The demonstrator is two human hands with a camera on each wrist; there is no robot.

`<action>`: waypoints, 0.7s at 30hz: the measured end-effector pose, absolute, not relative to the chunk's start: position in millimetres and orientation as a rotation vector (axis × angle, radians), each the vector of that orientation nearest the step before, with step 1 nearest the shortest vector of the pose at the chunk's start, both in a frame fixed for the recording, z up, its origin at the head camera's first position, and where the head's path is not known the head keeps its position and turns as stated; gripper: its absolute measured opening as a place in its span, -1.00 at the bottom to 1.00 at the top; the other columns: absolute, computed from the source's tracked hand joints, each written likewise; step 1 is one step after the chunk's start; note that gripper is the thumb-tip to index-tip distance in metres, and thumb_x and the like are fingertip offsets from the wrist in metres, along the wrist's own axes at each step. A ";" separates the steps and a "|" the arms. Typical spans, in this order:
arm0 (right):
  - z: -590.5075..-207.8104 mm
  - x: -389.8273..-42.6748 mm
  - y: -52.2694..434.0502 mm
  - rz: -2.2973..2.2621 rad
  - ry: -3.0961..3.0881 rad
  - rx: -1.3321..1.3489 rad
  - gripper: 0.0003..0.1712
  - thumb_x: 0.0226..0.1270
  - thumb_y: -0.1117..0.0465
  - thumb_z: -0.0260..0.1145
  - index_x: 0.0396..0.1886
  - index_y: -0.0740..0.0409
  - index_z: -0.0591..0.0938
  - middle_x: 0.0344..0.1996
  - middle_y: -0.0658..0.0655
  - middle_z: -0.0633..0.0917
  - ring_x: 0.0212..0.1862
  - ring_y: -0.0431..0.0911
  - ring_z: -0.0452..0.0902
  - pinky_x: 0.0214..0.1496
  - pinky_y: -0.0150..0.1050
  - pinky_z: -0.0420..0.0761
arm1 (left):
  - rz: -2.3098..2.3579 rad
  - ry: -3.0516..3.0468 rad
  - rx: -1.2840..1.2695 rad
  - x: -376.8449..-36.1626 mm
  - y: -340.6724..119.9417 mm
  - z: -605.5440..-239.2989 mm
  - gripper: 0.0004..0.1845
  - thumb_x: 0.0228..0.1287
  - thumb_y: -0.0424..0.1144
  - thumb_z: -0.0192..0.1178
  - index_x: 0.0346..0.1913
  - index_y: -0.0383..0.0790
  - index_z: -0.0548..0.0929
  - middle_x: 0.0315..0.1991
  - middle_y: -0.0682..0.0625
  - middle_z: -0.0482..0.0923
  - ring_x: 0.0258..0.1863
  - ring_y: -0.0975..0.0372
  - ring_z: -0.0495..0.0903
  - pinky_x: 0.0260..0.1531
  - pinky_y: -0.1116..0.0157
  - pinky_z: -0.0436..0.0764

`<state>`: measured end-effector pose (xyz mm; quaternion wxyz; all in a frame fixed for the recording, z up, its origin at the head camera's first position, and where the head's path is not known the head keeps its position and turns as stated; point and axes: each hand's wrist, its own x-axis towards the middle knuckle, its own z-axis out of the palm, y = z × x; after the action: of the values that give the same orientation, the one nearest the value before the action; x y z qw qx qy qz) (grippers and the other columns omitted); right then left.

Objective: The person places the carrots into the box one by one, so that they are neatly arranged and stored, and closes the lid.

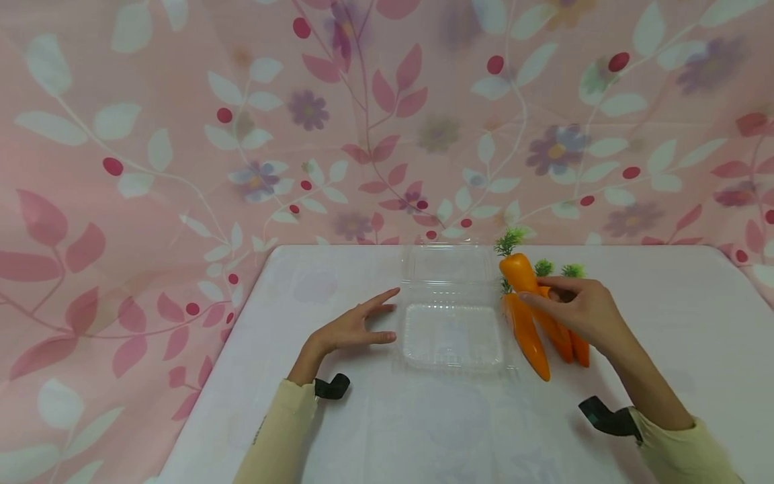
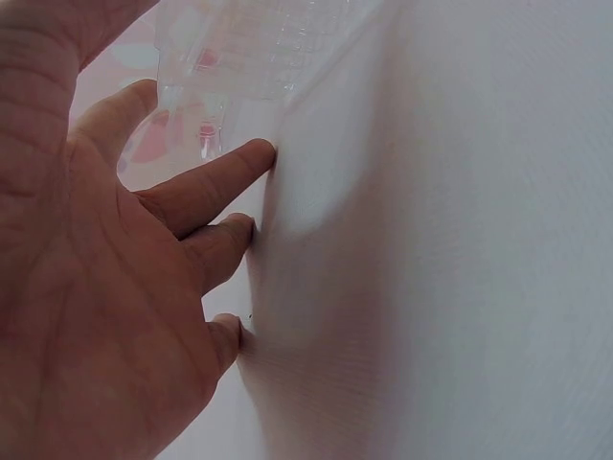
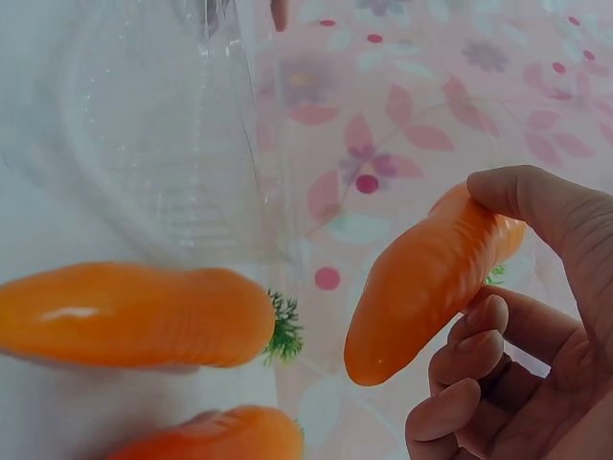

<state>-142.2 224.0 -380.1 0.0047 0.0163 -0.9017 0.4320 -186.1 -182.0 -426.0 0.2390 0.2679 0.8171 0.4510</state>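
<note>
Carrot (image 3: 426, 283) (plastic-looking) is glossy orange, blunt-tipped, pinched by right hand (image 1: 583, 310).

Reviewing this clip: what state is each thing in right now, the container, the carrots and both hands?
Container: lid open, nothing inside, on the table.
Held carrot: lifted, gripped by the right hand.
Other carrots: lying on the table beside the container.
Left hand: open, fingers resting on the table next to the container.

On the tabletop (image 1: 665, 323) an open container (image 1: 452, 334) lies in the middle. Two carrots (image 1: 547, 339) lie just right of it; the third carrot (image 1: 519, 272) sits above them.
</note>
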 end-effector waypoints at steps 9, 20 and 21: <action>-377.3 -146.8 207.4 1.394 -2.833 0.101 -0.23 0.19 -0.24 0.42 0.13 0.30 0.65 -0.39 0.19 0.55 -0.28 0.04 0.39 -0.43 -0.28 0.52 | 1.220 2.250 0.716 -185.8 -182.0 -424.7 -0.08 0.29 -0.15 0.35 0.57 0.16 0.02 0.50 -0.22 0.12 0.48 -0.01 0.11 0.36 -0.21 0.05; -379.6 -150.7 187.0 1.431 -2.829 0.205 -0.32 0.14 -0.24 0.46 0.07 0.18 0.71 -0.50 0.13 0.49 -0.40 0.00 0.39 -0.47 -0.30 0.42 | 1.213 2.256 0.708 -186.0 -181.4 -424.8 -0.08 0.28 -0.14 0.35 0.57 0.18 0.03 0.49 -0.22 0.14 0.48 -0.01 0.10 0.36 -0.22 0.04; -380.0 -150.8 185.1 1.437 -2.825 0.217 -0.33 0.14 -0.23 0.47 0.05 0.17 0.71 -0.51 0.12 0.49 -0.41 0.00 0.39 -0.47 -0.31 0.40 | 1.212 2.256 0.709 -186.0 -181.3 -424.7 -0.08 0.29 -0.15 0.35 0.57 0.18 0.03 0.49 -0.22 0.14 0.48 -0.01 0.10 0.36 -0.23 0.04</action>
<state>-150.8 185.1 -380.0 -0.0176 0.0682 -0.8891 0.4522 -186.0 -181.3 -424.7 0.2395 0.2591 0.8243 0.4428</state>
